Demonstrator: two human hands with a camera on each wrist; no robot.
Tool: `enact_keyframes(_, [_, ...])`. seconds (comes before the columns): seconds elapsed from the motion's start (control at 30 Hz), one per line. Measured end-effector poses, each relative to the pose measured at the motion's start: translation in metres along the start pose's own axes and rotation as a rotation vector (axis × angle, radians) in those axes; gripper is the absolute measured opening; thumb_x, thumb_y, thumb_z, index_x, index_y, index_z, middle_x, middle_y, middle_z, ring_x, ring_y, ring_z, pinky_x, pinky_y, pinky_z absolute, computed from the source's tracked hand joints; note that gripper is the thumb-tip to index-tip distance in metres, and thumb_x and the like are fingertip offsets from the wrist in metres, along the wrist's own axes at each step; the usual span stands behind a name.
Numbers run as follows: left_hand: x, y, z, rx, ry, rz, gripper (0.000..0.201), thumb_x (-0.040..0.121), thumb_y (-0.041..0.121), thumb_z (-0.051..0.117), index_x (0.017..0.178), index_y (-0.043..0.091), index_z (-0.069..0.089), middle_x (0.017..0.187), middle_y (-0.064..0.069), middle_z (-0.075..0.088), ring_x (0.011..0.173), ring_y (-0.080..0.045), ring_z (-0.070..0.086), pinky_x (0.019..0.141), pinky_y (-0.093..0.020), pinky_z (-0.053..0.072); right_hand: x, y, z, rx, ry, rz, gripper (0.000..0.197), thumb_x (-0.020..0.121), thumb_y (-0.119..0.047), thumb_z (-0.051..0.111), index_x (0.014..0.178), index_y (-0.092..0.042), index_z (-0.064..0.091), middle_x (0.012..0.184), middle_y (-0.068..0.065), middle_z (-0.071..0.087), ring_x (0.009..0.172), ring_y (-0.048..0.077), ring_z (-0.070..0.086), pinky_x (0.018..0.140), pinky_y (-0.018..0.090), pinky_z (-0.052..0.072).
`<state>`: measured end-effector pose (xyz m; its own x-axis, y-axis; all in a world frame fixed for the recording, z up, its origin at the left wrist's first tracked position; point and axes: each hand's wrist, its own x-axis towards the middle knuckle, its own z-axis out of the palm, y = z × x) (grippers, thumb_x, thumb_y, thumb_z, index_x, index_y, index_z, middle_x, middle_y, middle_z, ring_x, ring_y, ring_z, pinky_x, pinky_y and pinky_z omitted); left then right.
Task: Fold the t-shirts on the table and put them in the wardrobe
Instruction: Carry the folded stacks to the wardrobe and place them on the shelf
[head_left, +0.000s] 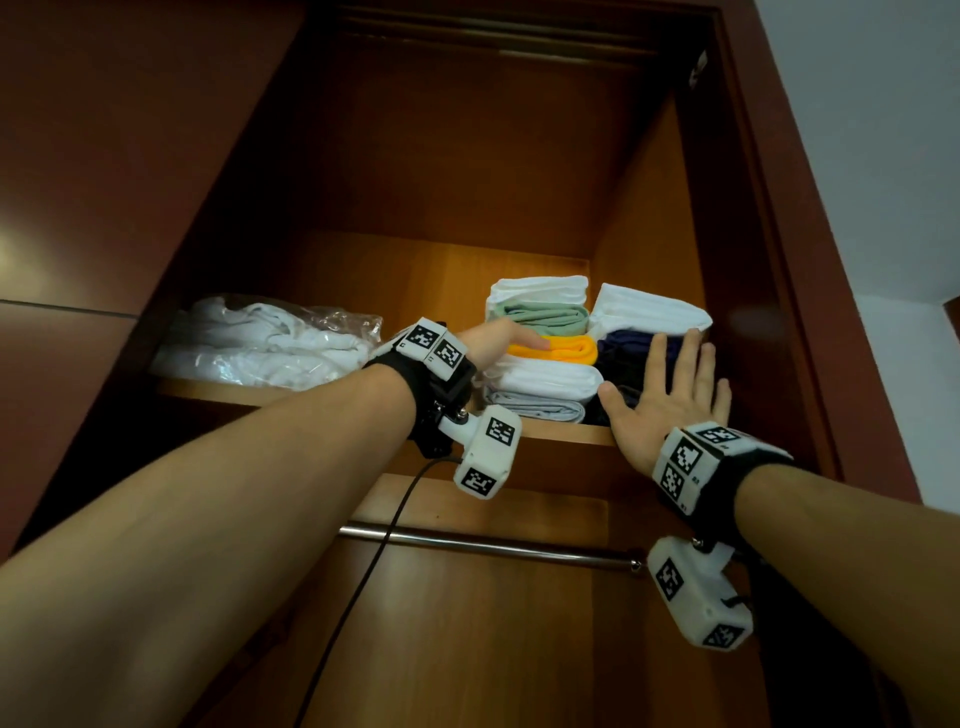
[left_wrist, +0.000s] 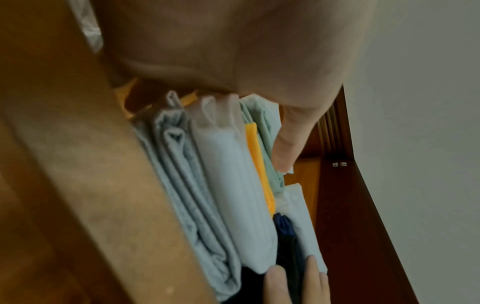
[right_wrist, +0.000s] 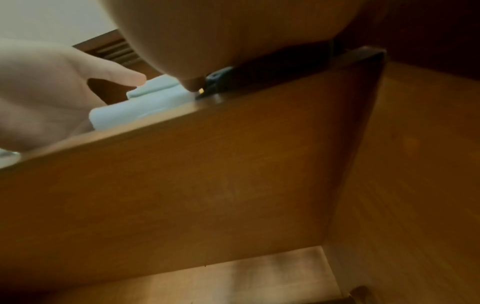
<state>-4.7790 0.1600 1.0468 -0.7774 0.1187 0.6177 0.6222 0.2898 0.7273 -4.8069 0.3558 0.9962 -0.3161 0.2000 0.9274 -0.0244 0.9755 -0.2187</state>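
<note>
Wardrobe (head_left: 519, 156) open; view looks up at its shelf (head_left: 561, 432), front edge running across the middle of the frame. Folded t-shirts stand on the shelf in two stacks at centre right. Left stack (head_left: 540, 353): white on top, then green, yellow, white, grey at the bottom. Right stack (head_left: 641, 332): white over dark navy layers, set close against the wardrobe's right wall. The two stacks touch. Both sit at or just behind the shelf's front edge.

Left hand (head_left: 504, 340) reaches in from the lower left, fingers straight, laid against the left stack at the yellow layer; the left wrist view shows the thumb (left_wrist: 283, 144) against the green and yellow folds. It grips nothing.

Right hand (head_left: 670, 395) is spread flat, fingers apart, palm pressed on the front of the right stack, heel of the hand at the shelf edge. The right wrist view shows only the shelf underside and the palm, blurred.

Open room: a gap of bare shelf lies between the left stack and a plastic-wrapped white bundle (head_left: 260, 343) at middle left. Tall clear space stands above both stacks up to the wardrobe top.

Below the shelf, a metal rail (head_left: 493, 543) crosses the lower compartment. A black cable (head_left: 363, 582) hangs from the left wrist unit. White wall (head_left: 883, 156) fills the upper right of the frame.
</note>
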Motion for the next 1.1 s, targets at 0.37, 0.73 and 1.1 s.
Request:
enact_keyframes(0.37, [0.038, -0.021, 0.002, -0.015, -0.015, -0.083, 0.101, 0.042, 0.054, 0.083, 0.130, 0.013, 0.056, 0.128, -0.013, 0.060, 0.108, -0.034, 0.061, 0.098, -0.046, 0.048, 0.004, 0.002, -0.001, -0.018, -0.093, 0.010, 0.083, 0.091, -0.070, 0.018, 0.153, -0.024, -0.013, 0.158, 0.004, -0.027, 0.147, 0.022, -0.020, 0.118, 0.039, -0.008])
enact_keyframes(0.73, [0.001, -0.004, 0.010, -0.106, 0.102, 0.128, 0.053, 0.095, 0.026, 0.054, 0.145, 0.013, 0.042, 0.149, -0.007, 0.037, 0.126, -0.027, 0.042, 0.087, -0.032, 0.033, -0.009, 0.011, -0.009, 0.059, -0.122, -0.038, 0.084, 0.093, -0.066, 0.028, 0.153, -0.025, -0.014, 0.157, 0.003, -0.030, 0.146, 0.022, -0.023, 0.119, 0.039, -0.005])
enact_keyframes(1.1, [-0.005, 0.000, 0.015, -0.156, 0.146, 0.134, 0.048, 0.094, 0.022, 0.054, 0.141, 0.015, 0.043, 0.138, -0.010, 0.044, 0.120, -0.028, 0.047, 0.088, -0.033, 0.037, -0.016, 0.011, -0.015, 0.048, -0.233, -0.030, 0.090, 0.090, -0.071, 0.032, 0.152, -0.026, -0.016, 0.157, 0.004, -0.029, 0.146, 0.021, -0.024, 0.118, 0.038, -0.009])
